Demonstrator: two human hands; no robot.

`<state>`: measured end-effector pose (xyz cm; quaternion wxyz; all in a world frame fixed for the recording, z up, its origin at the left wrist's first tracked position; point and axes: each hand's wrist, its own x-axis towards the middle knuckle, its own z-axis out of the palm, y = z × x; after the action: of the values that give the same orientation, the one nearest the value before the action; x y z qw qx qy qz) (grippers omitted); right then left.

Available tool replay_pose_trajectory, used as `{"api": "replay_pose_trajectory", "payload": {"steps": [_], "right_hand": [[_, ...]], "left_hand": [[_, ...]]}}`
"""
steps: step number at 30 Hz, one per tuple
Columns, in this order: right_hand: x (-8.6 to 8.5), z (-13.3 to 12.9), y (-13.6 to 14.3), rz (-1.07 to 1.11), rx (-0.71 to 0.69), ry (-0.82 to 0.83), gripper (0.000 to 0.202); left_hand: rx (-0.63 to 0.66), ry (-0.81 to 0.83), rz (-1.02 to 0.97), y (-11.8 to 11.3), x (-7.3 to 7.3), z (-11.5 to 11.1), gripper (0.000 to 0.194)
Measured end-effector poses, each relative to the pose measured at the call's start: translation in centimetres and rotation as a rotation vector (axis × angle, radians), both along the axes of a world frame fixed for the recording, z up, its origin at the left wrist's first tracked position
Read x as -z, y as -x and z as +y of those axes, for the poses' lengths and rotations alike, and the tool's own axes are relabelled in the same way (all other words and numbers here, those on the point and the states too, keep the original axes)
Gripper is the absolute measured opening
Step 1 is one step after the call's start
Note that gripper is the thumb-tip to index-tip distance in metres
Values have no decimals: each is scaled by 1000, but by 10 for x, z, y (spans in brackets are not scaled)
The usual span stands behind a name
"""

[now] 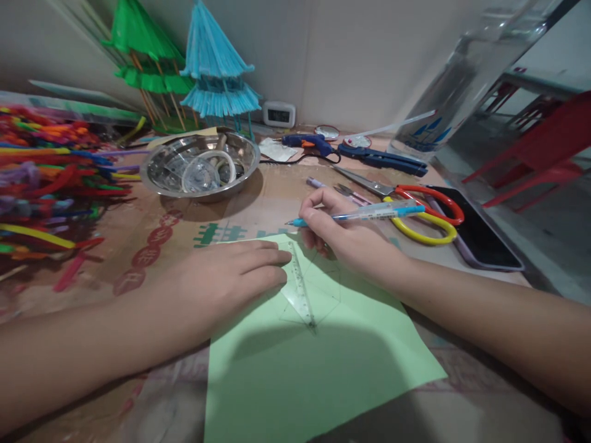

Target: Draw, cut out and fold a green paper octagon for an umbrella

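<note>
Left hand (244, 267): palm down, fingers extended flat and close together, tips over the left edge of a clear triangular ruler (300, 289); pressing, not gripping. Ruler lies on a green paper sheet (305, 381), partly under the left fingertips, its long graduated edge facing the right hand, lower corner pointing toward the person. Faint drawn lines show on the sheet around the ruler.

Right hand (339, 231): thumb and fingers closed around a blue pen (369, 213). Pen nearly level, tip out past the fingers to the left near the sheet's far edge, back end sticking out to the right over the scissors.

Containers: shiny metal bowl (154, 178) beyond the left hand, holding a clear tape roll (198, 174) and a pale ring; other items inside are hard to make out. Tall clear bottle (429, 104) at the far right of the surface (281, 184).

Also on the surface: heap of colored fuzzy stems (41, 178) at left, scissors (383, 188) with red and yellow handles overlapping a phone (489, 240), dark blue glue gun (318, 144) beyond the hands, and green (143, 37) and blue (215, 55) two-tiered models standing near the wall.
</note>
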<state>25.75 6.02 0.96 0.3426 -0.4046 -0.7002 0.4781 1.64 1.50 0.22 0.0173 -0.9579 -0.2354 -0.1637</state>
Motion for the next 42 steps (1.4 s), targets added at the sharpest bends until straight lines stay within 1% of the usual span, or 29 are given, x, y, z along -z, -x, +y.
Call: {"api": "replay_pose_trajectory", "payload": {"steps": [5,10,14,21,27,31,33,37,42], "right_hand": [[1,0,0,-6,1,10,14],[2,0,0,-17,2,13,16],[1,0,0,-15,5,13,15],[3,1,0,-20,-6,1,15],[-1,-1,0,-46,16,0,12],[-6,-3,-1,-169,82,-80,20],[-7,-4,-1,-206,80,-134,25],[-6,-3,-1,-216,54,-203,23],[-3,-2,1,-218,57,-224,21]], "left_hand": [[7,-26,26,-1,-3,0,35],[8,-28,20,-1,-4,0,34],[7,-17,-6,1,-2,0,32],[-10,65,-41,3,3,0,31],[1,27,-17,1,0,0,31],[2,0,0,0,-2,-1,32],[-1,-4,5,0,-2,-1,33],[-2,6,1,0,0,-1,32],[-4,39,-23,1,0,-1,31]]}}
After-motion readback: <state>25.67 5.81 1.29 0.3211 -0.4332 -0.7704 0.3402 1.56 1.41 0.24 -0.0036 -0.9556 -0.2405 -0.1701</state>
